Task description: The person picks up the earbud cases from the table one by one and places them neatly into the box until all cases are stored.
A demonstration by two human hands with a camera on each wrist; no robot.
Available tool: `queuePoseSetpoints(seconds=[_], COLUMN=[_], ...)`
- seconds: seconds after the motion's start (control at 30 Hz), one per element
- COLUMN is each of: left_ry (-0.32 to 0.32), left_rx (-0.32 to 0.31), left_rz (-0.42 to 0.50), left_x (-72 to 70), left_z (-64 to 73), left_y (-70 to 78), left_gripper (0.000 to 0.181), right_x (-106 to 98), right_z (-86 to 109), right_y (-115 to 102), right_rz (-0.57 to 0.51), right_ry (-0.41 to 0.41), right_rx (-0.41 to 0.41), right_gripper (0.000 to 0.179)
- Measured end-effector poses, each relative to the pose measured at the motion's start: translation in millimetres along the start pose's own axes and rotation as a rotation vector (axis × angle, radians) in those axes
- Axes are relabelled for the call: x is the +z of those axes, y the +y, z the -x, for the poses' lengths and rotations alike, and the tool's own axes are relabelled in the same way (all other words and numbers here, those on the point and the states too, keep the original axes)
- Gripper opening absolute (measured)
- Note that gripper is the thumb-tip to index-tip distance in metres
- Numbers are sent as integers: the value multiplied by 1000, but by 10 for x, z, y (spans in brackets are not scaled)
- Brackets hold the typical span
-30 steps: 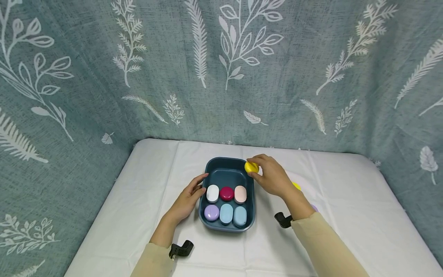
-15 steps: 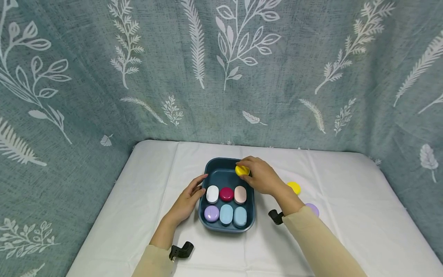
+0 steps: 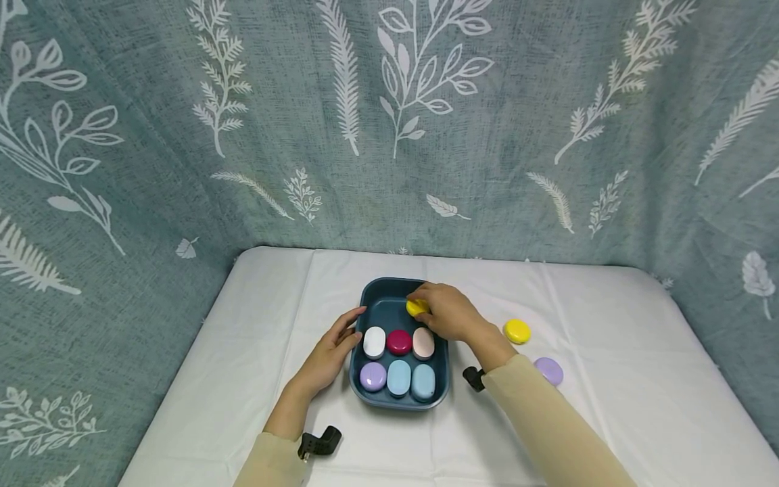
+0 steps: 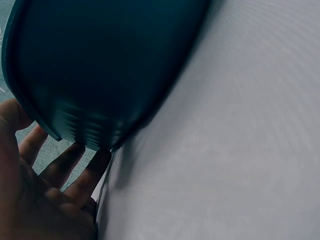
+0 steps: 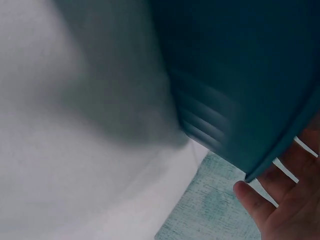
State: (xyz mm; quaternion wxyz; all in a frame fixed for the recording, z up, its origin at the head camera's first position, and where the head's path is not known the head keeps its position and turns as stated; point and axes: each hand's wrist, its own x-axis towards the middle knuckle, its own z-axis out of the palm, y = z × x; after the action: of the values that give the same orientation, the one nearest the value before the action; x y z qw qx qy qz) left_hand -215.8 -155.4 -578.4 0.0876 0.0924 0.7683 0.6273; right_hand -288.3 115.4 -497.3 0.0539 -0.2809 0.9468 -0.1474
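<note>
A dark blue rectangular tray (image 3: 385, 312) stands on the white cloth. Inside its far right part, my right hand (image 3: 450, 312) pinches a glossy yellow round case (image 3: 416, 308) between thumb and fingers. My left hand (image 3: 325, 355) touches the tray's left wall with loosely extended fingers; the left wrist view shows those fingers (image 4: 65, 170) against the outer side. Behind the yellow case's row lie a white oval case (image 3: 374, 343), a dark red one (image 3: 399, 342) and a pale pink one (image 3: 423, 343). Nearest me are a purple round case (image 3: 373, 376) and two light blue oval cases (image 3: 399, 377).
Right of the tray, another yellow round case (image 3: 517, 331) and a purple round case (image 3: 549, 371) lie on the white cloth (image 3: 243, 318). A leaf-patterned grey-green curtain (image 3: 274, 135) stands behind and at both sides. Black wrist cameras (image 3: 320, 441) are worn on both wrists.
My right hand has carried the yellow case left, from over the tray's right rim to inside its far part. The second yellow case has come into full sight. My left hand stays put.
</note>
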Motion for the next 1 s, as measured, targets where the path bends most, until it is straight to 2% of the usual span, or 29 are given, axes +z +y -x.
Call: queuePoseSetpoints(seconds=[0.4,1.0], left_ry=[-4,2], left_rx=[3,-2], left_rz=[1,3], left_x=[2,2], left_z=[-1,-1], left_y=[4,7], left_gripper=[49,48], right_x=[123,201], right_z=[-43,-68], right_y=[-9,-22], right_rz=[107,166], right_ry=[6,-50], right_rx=[6,41], right_gripper=[36,36])
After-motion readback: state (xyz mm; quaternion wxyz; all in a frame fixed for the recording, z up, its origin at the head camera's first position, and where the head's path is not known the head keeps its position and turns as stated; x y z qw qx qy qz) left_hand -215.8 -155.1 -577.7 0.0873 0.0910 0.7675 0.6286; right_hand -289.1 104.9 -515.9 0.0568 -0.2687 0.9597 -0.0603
